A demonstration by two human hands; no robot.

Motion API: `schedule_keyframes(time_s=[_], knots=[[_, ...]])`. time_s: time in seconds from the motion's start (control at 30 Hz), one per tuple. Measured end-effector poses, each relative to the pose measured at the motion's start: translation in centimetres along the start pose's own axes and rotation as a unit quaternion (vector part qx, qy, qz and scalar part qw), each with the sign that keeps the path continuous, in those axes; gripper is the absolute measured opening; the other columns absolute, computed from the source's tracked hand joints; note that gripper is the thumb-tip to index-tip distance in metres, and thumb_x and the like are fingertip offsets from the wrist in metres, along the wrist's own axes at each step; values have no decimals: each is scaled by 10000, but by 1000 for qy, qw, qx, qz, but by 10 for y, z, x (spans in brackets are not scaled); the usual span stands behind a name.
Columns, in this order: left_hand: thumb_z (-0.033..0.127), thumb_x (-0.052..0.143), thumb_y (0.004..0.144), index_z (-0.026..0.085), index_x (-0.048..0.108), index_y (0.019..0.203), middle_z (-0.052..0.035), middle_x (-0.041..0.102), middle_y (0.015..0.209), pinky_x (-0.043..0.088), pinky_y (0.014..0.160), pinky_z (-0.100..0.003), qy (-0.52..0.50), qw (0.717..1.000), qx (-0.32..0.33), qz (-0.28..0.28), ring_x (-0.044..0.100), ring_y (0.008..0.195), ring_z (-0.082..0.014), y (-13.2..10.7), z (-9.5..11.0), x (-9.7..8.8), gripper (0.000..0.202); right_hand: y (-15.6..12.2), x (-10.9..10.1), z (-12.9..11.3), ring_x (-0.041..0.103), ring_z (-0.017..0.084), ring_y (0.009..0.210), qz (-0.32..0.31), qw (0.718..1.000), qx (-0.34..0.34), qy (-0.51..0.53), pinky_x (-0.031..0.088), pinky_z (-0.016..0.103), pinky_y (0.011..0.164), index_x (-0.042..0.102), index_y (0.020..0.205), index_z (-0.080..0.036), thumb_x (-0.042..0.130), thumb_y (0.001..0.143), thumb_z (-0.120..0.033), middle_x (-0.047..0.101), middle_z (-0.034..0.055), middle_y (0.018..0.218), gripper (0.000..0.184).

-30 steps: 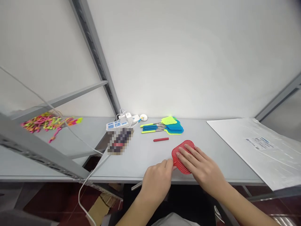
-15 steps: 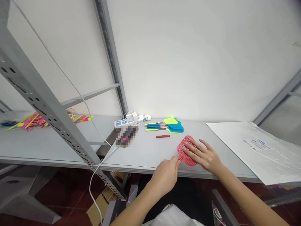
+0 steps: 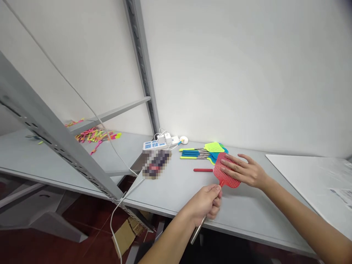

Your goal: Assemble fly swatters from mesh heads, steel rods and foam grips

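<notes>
My left hand (image 3: 205,205) is closed round the neck of a red fly swatter (image 3: 219,171), near the table's front edge. Its bare metal rod (image 3: 197,232) sticks out below that fist, pointing down past the edge. My right hand (image 3: 249,173) lies with fingers outstretched over the face of the perforated red head, covering part of it. Just left of the head, a separate red handle (image 3: 202,170) rests on the table. Behind it is a pile of blue and yellow-green fly swatters (image 3: 194,154) with metal rods, handles to the left.
A power strip (image 3: 154,144) with plugs and a round white device (image 3: 183,140) sit at the back. A pixelated object (image 3: 156,165) lies left of centre. White sheet-like packaging (image 3: 305,176) covers the right side. A shelf post (image 3: 144,69) and white cable (image 3: 112,216) stand left.
The red swatter has been lifted and tilted, and its metal rod now shows below my left fist. My right hand stays on its head. The camera view has shifted.
</notes>
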State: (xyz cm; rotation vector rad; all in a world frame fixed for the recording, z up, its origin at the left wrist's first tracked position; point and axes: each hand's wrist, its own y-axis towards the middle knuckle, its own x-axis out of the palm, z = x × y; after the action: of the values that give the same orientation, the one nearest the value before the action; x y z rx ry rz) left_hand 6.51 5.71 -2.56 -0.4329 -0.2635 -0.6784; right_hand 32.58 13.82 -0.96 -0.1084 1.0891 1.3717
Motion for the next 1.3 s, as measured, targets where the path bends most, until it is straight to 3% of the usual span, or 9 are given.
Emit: schedule_keyframes(time_s=[0.07, 0.17, 0.23, 0.4, 0.6, 0.73, 0.97, 1.17, 1.3], knots=[[566, 484, 905, 235, 390, 759, 118, 236, 562, 106, 369, -190, -46, 999, -11, -21, 103, 373, -46, -9, 6, -14, 374, -10, 2, 39, 622, 176, 1193, 75, 991, 97, -49, 453, 336, 935, 513, 1390, -343, 428, 947, -59, 679, 7, 1277, 533], [563, 496, 915, 233, 387, 736, 119, 235, 516, 112, 332, -183, -106, 994, -7, -20, 102, 342, -49, -33, 16, -47, 391, -30, -7, 91, 596, 326, 1215, 173, 953, 227, -102, 455, 413, 840, 508, 1416, -93, 341, 929, -27, 651, 214, 1268, 519], [480, 598, 898, 219, 425, 733, 128, 223, 496, 109, 316, -164, -236, 971, 40, 8, 46, 341, -36, -44, 26, -71, 354, -34, -11, 102, 613, 313, 1194, 137, 939, 295, -115, 439, 402, 895, 498, 1436, -152, 371, 931, -57, 610, 179, 1343, 530], [569, 613, 851, 199, 425, 623, 116, 133, 446, 132, 309, -164, -370, 917, 134, 68, 22, 354, -45, -39, 42, -108, 474, 12, 18, 37, 643, 262, 1120, 60, 982, 154, 94, 477, 405, 910, 439, 1435, -222, 487, 937, -167, 651, 148, 1278, 503], [533, 493, 901, 198, 424, 552, 106, 93, 411, 152, 297, -174, -423, 880, 175, 125, 21, 335, -52, -59, 25, -116, 489, 89, 57, -64, 588, 175, 791, 33, 974, -10, 222, 484, 376, 783, 571, 1290, -264, 514, 913, -116, 664, 58, 922, 408], [492, 496, 875, 204, 423, 559, 108, 62, 418, 141, 304, -179, -453, 851, 223, 145, 6, 343, -57, -84, 13, -125, 434, 126, 74, -97, 590, 179, 891, -9, 950, -64, 305, 487, 360, 835, 594, 1250, -172, 509, 937, -104, 655, 94, 994, 331], [407, 526, 840, 212, 447, 605, 109, 69, 416, 71, 324, -202, -515, 803, 271, 131, 2, 347, -64, -97, -6, -133, 316, 151, 105, -105, 423, 285, 1340, -115, 939, -47, 321, 311, 601, 1073, 596, 1293, -312, 522, 966, -194, 576, 79, 1377, 356], [410, 538, 841, 205, 443, 612, 102, 80, 420, 42, 340, -217, -549, 776, 281, 135, 20, 348, -60, -91, -6, -135, 322, 161, 89, -103, 533, 311, 1204, -185, 946, 18, 265, 394, 554, 1002, 556, 1350, -237, 564, 933, -210, 595, 135, 1330, 418], [525, 508, 891, 205, 444, 633, 105, 73, 432, 43, 347, -212, -545, 780, 276, 132, 16, 354, -59, -86, -7, -135, 415, 160, 85, -133, 583, 337, 1134, -208, 935, 112, 265, 426, 549, 966, 584, 1306, -118, 530, 941, -497, 636, 193, 1265, 529]])
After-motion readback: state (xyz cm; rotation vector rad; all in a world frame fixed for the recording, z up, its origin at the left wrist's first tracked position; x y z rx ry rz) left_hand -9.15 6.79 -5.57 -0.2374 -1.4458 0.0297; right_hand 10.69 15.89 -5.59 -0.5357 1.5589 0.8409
